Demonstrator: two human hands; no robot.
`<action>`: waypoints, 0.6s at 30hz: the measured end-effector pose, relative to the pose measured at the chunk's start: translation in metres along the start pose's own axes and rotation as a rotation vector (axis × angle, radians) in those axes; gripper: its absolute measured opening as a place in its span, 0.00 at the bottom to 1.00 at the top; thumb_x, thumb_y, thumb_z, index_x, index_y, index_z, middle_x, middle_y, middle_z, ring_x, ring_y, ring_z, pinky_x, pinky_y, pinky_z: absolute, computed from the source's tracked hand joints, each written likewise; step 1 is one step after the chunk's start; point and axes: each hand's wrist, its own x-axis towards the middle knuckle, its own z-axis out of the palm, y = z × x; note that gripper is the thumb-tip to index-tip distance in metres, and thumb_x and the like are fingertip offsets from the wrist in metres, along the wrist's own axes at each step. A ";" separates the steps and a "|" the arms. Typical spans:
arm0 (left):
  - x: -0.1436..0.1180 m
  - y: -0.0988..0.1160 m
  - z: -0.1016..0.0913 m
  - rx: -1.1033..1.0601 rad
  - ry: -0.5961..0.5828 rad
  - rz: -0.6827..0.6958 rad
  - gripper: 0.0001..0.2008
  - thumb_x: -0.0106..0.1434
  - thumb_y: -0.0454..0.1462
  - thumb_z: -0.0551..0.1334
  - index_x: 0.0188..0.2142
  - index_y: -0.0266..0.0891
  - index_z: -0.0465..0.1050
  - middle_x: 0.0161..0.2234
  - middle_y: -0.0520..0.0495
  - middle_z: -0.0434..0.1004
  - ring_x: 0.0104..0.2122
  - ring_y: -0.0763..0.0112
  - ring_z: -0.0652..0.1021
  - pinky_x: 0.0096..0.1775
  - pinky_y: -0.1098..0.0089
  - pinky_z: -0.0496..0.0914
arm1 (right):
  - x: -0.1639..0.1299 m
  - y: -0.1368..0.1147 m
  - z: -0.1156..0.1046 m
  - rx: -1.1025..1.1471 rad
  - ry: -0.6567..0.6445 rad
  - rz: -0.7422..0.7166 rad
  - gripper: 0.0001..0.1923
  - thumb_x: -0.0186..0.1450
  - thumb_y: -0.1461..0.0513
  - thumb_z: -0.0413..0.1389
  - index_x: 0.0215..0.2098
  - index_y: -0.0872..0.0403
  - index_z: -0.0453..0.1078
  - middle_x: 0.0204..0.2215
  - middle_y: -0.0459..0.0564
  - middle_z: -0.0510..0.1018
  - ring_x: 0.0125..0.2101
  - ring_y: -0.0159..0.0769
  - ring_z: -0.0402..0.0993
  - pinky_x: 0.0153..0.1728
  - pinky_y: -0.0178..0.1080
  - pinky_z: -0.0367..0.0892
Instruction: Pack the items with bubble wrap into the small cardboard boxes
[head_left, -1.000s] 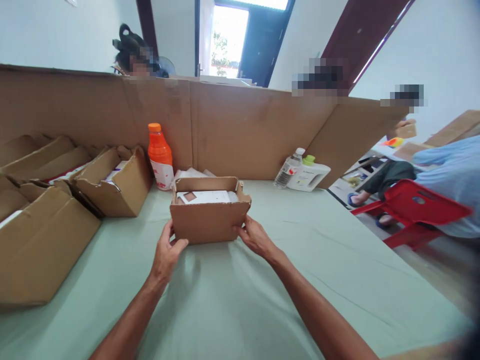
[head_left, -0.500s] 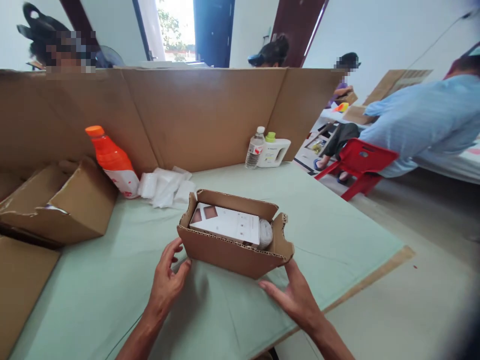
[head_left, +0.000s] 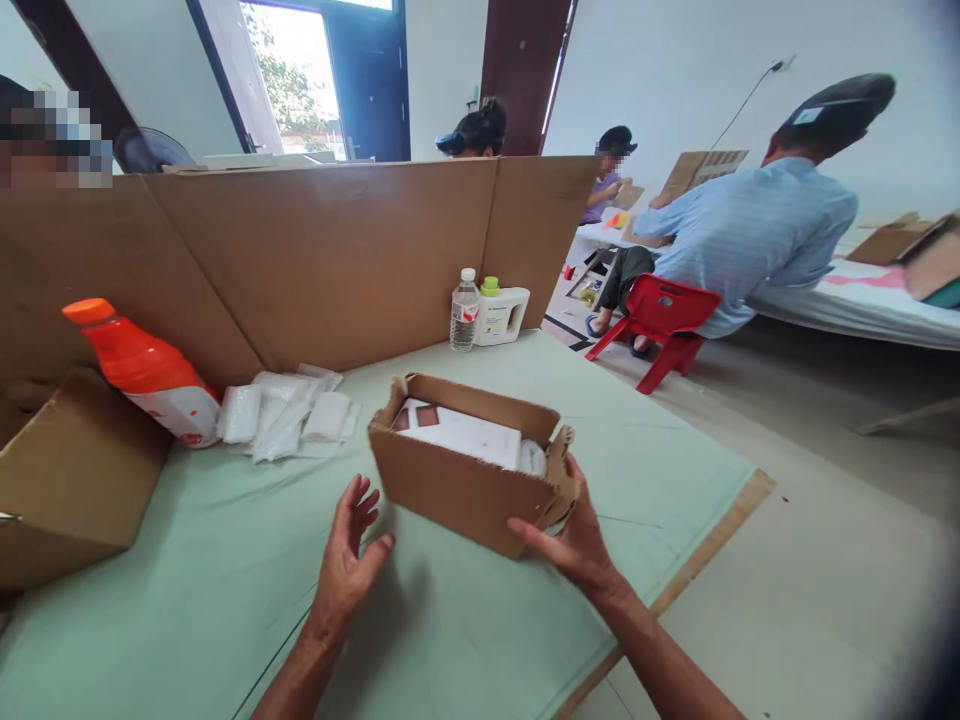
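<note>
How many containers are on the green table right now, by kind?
Open brown cardboard boxes: 2, one at the right hand, one at far left
Orange plastic bottle: 1
Clear water bottle: 1
White jug with green cap: 1
Total: 5

We see white walls (head_left: pixel 675 60) and a pale floor (head_left: pixel 810 520). Daylight comes through an open doorway (head_left: pixel 289 80) with a dark blue door (head_left: pixel 371 80). A red plastic chair (head_left: pixel 660 315) stands beside a low bed (head_left: pixel 862 310).
</note>
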 end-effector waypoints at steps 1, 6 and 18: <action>0.001 -0.003 0.009 0.025 -0.035 0.026 0.39 0.61 0.46 0.64 0.68 0.44 0.53 0.68 0.35 0.59 0.62 0.52 0.71 0.58 0.53 0.69 | 0.009 0.010 -0.009 -0.016 0.060 0.002 0.55 0.57 0.46 0.66 0.72 0.50 0.41 0.67 0.63 0.60 0.64 0.55 0.62 0.61 0.56 0.63; -0.020 -0.024 0.027 0.285 -0.189 0.124 0.28 0.62 0.39 0.62 0.62 0.46 0.68 0.67 0.38 0.63 0.65 0.49 0.67 0.61 0.47 0.66 | 0.080 0.074 -0.061 -0.126 0.275 0.050 0.56 0.53 0.44 0.66 0.70 0.51 0.44 0.63 0.63 0.64 0.55 0.50 0.70 0.50 0.50 0.71; -0.043 -0.068 0.005 0.573 -0.165 0.463 0.20 0.63 0.34 0.62 0.54 0.50 0.76 0.54 0.43 0.80 0.58 0.52 0.76 0.54 0.53 0.77 | 0.218 0.136 -0.068 -0.438 0.394 0.179 0.59 0.54 0.51 0.65 0.70 0.68 0.39 0.67 0.75 0.54 0.66 0.57 0.54 0.65 0.53 0.53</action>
